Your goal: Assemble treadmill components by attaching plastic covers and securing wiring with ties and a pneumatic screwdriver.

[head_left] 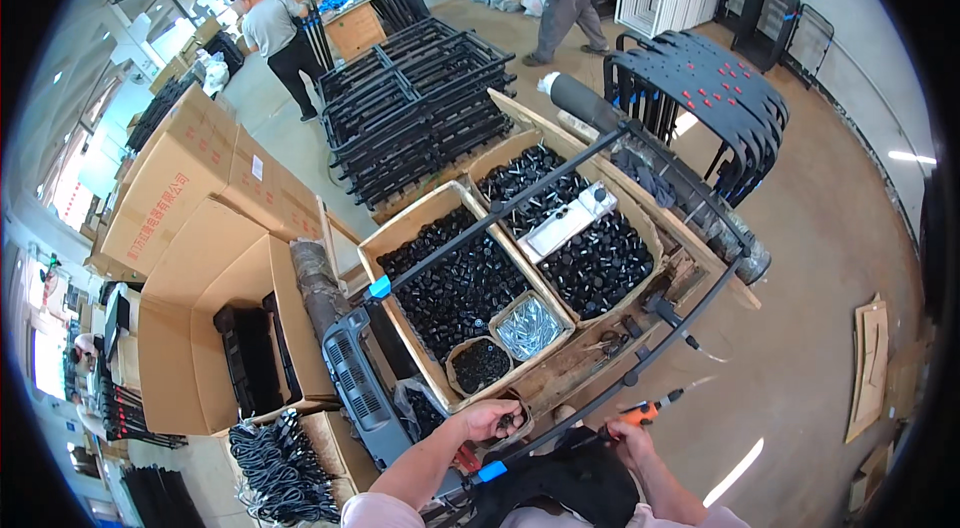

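Head view, looking down on both arms. I place everything by the black frame, a bent tube whose two long bars slant over wooden bins. My left grip sits inside the frame, just beside the lower end of its nearer bar; I cannot tell whether they touch. It is cupped, fingers curled in, with small black pieces in the palm, too bunched to count.

My right grip is on the outer side of that same bar, wrapped around an orange and black power driver. The driver's long axis runs roughly alongside the bar, veering outward, so its bit points past the frame and not at it. The bar lies between pieces and driver, and the left grip is the one nearer the parts.

Below the frame, the surface is rough wood. Between the frame's two bars I find black knobs, a tray of silver screws, a tub of tiny black parts and a white box.

Left of the frame stand open cartons; right of it is smooth brown floor. Beyond its farther bar rises a stack of black frames, with co-workers past that.
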`<state>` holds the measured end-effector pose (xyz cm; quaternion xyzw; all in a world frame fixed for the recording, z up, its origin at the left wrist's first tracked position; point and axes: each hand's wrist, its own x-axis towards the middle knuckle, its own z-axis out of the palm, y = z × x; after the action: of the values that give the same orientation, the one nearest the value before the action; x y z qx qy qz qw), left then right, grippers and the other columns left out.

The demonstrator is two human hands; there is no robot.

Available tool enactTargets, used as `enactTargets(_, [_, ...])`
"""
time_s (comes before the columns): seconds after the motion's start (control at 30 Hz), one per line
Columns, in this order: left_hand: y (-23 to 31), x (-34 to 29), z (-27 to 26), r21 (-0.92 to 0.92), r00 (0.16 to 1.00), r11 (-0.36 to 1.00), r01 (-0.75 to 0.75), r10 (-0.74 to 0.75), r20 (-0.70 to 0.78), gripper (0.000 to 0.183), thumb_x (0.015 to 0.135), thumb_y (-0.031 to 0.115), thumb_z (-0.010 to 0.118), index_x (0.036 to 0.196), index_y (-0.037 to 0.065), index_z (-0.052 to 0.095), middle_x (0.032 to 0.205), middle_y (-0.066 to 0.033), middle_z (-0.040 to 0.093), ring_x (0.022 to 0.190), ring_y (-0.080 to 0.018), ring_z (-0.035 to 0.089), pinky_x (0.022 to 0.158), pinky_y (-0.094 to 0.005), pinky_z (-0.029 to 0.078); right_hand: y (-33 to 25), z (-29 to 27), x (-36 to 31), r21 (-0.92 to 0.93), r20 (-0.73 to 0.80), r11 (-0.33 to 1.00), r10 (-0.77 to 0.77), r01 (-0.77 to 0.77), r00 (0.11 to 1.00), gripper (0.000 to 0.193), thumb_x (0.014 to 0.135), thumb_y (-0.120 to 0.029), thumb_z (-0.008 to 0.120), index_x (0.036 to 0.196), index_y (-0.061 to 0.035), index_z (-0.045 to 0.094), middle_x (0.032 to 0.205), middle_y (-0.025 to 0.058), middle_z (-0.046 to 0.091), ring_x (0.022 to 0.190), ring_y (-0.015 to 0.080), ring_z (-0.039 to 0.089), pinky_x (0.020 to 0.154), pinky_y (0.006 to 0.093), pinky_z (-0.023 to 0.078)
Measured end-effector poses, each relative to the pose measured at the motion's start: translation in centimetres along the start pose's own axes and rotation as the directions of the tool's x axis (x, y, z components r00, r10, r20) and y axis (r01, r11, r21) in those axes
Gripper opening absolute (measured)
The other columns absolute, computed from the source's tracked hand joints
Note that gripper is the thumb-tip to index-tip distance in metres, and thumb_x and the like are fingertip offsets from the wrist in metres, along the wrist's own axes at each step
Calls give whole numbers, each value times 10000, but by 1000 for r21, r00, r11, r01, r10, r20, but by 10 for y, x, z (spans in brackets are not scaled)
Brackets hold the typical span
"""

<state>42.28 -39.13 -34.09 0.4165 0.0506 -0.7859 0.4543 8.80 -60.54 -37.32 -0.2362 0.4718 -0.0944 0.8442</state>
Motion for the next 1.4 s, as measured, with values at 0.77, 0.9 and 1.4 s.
enactTargets(0.77, [-38, -67, 133, -267, 430, 339, -902, 651, -625, 227, 1096, 237, 596, 1214, 54, 660, 928, -4, 613, 811, -115, 577, 670, -249, 482, -126, 251, -80, -249, 817, 692, -225, 677, 530, 564, 878, 29, 761, 1366, -2, 479, 1298, 209, 681, 1188, 250, 675, 1055, 398, 544])
enactTargets(0.9, [-51, -82, 136, -367, 433, 232, -901, 553, -712, 217, 1102, 312, 586, 1037, 106, 612, 824, 22, 563, 712, -107, 530, 573, -246, 425, -104, 278, -79, -226, 902, 667, -131, 710, 411, 563, 887, 31, 765, 1372, -11, 481, 1323, 206, 669, 1213, 243, 661, 1079, 390, 532])
enactTargets(1.4, [-53, -128, 60, -577, 434, -143, -804, 524, -733, 235, 1105, 309, 574, 1112, 85, 642, 846, 20, 590, 725, -111, 548, 575, -244, 444, -27, 378, -82, -327, 918, 547, -9, 770, 397, 538, 892, 5, 750, 1371, -11, 506, 1324, 214, 661, 1233, 270, 648, 1107, 432, 506])
